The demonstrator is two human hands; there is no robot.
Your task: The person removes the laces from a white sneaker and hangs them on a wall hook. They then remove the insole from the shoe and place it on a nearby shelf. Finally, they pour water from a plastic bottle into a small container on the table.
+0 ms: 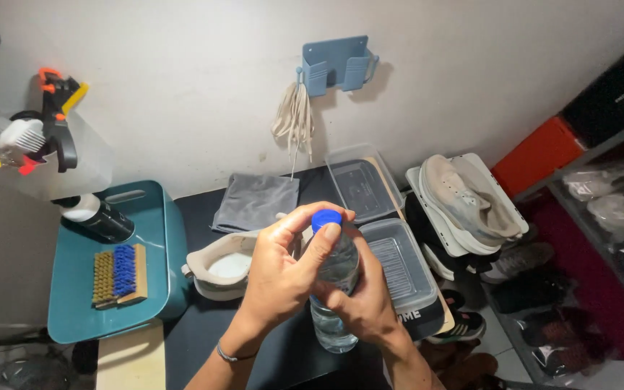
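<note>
A clear plastic water bottle [332, 325] with a blue cap [326, 217] stands upright over the dark table [204, 339]. My left hand [283, 271] wraps over the bottle's top, with thumb and fingers pinching the cap. My right hand [364, 300] grips the bottle's body from the right side. A thin bracelet sits on my left wrist. Just behind the hands lies a pale shoe [222, 267] on its side, partly hidden by my left hand.
A teal tray [157, 224] at left holds a brush with blue and tan bristles [118, 275] and a dark spray bottle [99, 217]. A grey cloth [254, 201], two clear plastic tubs [362, 188], beige sneakers [467, 198] on white trays, and laces hanging from a blue wall holder [337, 63].
</note>
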